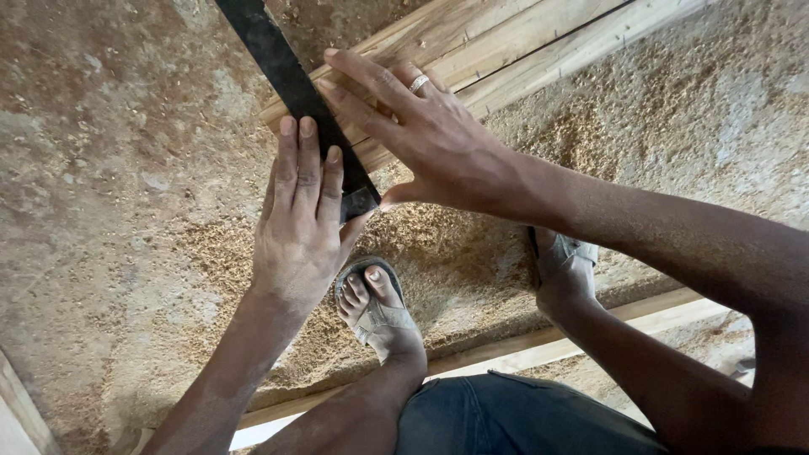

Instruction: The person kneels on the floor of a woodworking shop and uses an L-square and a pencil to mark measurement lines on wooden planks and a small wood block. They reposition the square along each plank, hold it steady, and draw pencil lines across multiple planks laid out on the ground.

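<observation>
We see the black flat bar (295, 93) lying slantwise over the wooden planks (522, 42), with its lower end between our two hands. Our left hand (299, 227) lies flat with straight fingers along the bar's left edge. Our right hand (430, 139) is open too, fingers spread and pressing at its right edge; neither hand grasps it.
</observation>
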